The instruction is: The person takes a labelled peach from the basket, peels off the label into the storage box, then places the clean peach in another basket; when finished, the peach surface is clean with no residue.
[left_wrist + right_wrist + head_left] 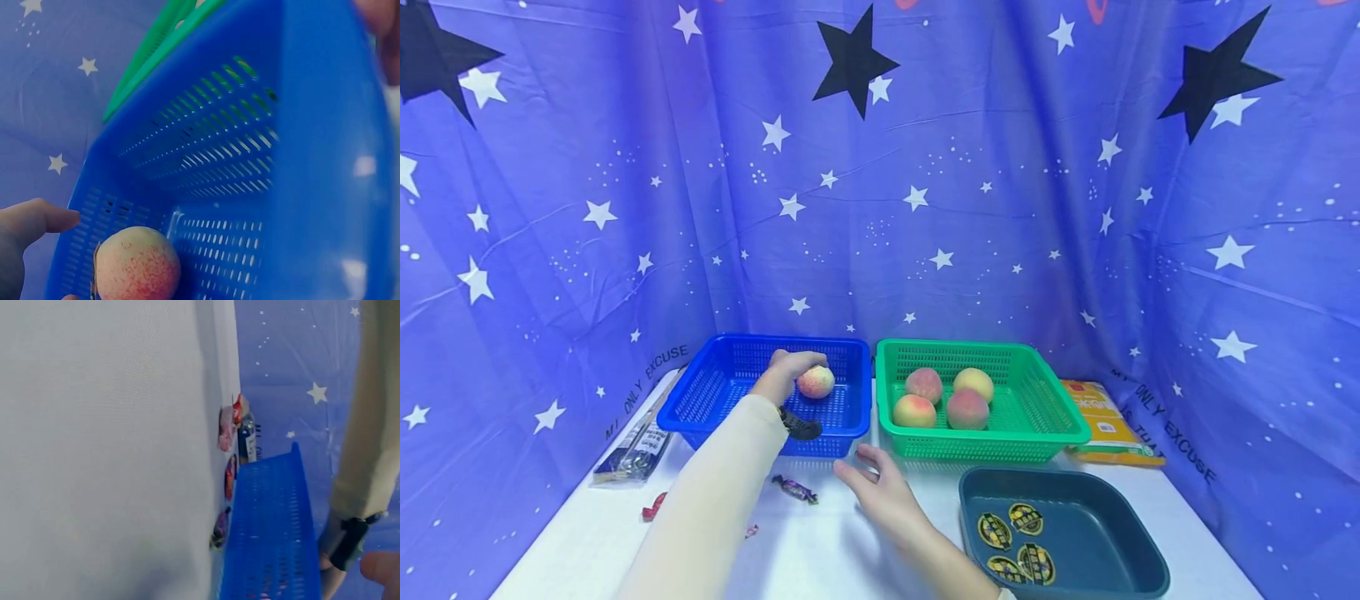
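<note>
My left hand [790,371] reaches over the blue basket [700,406], beside a pale yellow and red peach [816,382] in it. From the left wrist view, the thumb [56,217] is extended and a gap shows between it and the peach [139,265]. The other fingers are mostly out of that frame. My right hand [887,496] is in front of the baskets, over the white table, its fingers loosely spread and holding nothing. Several peaches [967,409] sit in the green basket [1045,417] to the right.
Wrapped candies lie in front of the blue basket: a purple one [795,489], a red one [653,507] and a small pink one [751,531]. A dark tray [1097,542] holds several black-and-gold labels. Clear packaging [636,446] is at left, an orange packet [1108,421] at right.
</note>
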### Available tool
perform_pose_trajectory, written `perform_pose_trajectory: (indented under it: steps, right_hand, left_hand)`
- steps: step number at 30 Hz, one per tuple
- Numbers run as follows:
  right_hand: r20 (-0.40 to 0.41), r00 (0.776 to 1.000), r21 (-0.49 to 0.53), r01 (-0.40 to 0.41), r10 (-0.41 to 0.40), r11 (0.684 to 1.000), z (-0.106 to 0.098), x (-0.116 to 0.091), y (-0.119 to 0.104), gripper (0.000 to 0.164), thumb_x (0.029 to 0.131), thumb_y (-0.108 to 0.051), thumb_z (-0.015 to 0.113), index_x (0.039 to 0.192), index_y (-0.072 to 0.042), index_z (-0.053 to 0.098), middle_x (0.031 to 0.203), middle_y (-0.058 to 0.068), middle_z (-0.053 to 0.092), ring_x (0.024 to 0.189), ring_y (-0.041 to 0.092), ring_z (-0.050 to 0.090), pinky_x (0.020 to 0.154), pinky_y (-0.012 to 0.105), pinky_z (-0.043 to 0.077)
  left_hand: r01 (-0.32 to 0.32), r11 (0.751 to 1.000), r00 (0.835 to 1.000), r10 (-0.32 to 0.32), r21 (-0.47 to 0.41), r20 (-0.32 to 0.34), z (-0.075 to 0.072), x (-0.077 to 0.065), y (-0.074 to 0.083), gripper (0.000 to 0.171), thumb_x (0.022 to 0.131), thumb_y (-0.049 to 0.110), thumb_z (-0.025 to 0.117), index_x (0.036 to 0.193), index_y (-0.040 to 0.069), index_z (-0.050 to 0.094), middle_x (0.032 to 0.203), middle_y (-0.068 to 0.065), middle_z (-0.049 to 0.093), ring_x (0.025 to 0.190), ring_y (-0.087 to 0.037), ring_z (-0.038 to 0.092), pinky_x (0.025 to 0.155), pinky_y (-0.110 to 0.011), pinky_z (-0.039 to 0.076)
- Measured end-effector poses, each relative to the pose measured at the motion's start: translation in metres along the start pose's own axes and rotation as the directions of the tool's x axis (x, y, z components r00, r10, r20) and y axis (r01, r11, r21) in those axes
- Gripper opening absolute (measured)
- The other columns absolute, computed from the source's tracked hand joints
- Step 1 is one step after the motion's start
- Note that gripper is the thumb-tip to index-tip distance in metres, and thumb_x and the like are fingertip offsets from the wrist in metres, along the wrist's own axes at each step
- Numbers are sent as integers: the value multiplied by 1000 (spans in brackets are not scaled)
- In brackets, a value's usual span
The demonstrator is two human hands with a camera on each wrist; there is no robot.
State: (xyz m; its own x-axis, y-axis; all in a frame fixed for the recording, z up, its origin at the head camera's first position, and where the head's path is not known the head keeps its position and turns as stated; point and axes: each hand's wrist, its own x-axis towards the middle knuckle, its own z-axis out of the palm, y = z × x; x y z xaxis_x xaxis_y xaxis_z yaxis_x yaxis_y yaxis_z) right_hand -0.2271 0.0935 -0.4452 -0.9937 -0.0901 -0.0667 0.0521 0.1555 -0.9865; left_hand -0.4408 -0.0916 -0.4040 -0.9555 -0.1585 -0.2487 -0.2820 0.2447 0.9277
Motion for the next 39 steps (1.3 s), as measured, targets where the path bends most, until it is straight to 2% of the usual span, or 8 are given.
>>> perform_pose_trajectory:
  steps: [6, 11, 14, 18, 21, 26, 32, 39]
  right_hand:
    - [-116, 993, 91, -16, 27, 996, 15, 21, 5, 83, 110, -46, 66, 164, 10, 37, 166, 35, 47, 147, 55, 55, 119, 65, 52]
    - [-167, 985, 154, -8, 34, 988, 23, 39, 7, 77, 113, -44, 60, 160, 14, 41, 161, 35, 52, 152, 51, 52, 124, 62, 49]
    - [-214, 976, 148, -4, 37, 989, 25, 48, 9, 78, 112, -47, 61, 160, 12, 43, 161, 33, 54, 152, 50, 52, 125, 62, 47]
    - [-247, 968, 129, -3, 35, 992, 26, 57, 12, 87, 108, -53, 66, 162, 11, 42, 163, 34, 52, 154, 51, 50, 128, 65, 43]
    - [-242, 970, 130, 4, 28, 992, 24, 62, 14, 87, 106, -51, 70, 160, 12, 44, 160, 34, 55, 151, 51, 53, 128, 64, 44]
    - [-197, 980, 162, 9, 24, 987, 20, 65, 17, 83, 105, -46, 73, 158, 13, 47, 155, 32, 61, 145, 46, 61, 124, 57, 51]
    - [-176, 984, 150, -1, 28, 989, 17, 64, 17, 88, 102, -50, 77, 157, 13, 49, 150, 30, 66, 141, 44, 65, 122, 55, 53]
    - [-176, 984, 138, -6, 31, 990, 13, 68, 20, 84, 102, -47, 79, 155, 12, 52, 149, 28, 68, 140, 42, 67, 122, 53, 54]
  left_hand:
    - [46, 999, 999, -46, 27, -3, 6, 2, 7, 98, 85, 24, 79, 163, -3, 25, 158, -24, 42, 127, -34, 56, 119, -42, 52]
    - [73, 996, 997, -75, 58, 22, 9, 2, 14, 90, 87, 22, 77, 160, -2, 31, 149, -24, 51, 116, -32, 62, 113, -44, 57]
    - [92, 996, 994, -93, 21, 51, 12, 7, 14, 86, 90, 17, 78, 161, -4, 34, 151, -26, 52, 120, -34, 62, 116, -50, 58]
    - [130, 991, 989, -127, -33, 79, 15, 15, 10, 83, 92, 10, 76, 162, -5, 34, 160, -29, 46, 135, -41, 60, 117, -60, 57]
    - [140, 988, 987, -135, -57, 88, 14, 18, 5, 82, 94, 6, 74, 164, -7, 33, 166, -31, 41, 147, -48, 56, 116, -63, 56]
    - [140, 988, 987, -133, -73, 87, 12, 19, 1, 84, 97, 4, 73, 166, -10, 27, 171, -31, 37, 153, -50, 51, 117, -61, 56]
    - [127, 990, 989, -122, -60, 86, 13, 20, -2, 91, 96, 3, 74, 167, -9, 20, 170, -32, 33, 154, -50, 50, 118, -60, 56]
    - [102, 993, 992, -98, -54, 76, 14, 16, -2, 94, 95, 5, 77, 166, -8, 17, 167, -30, 35, 144, -48, 60, 115, -53, 60]
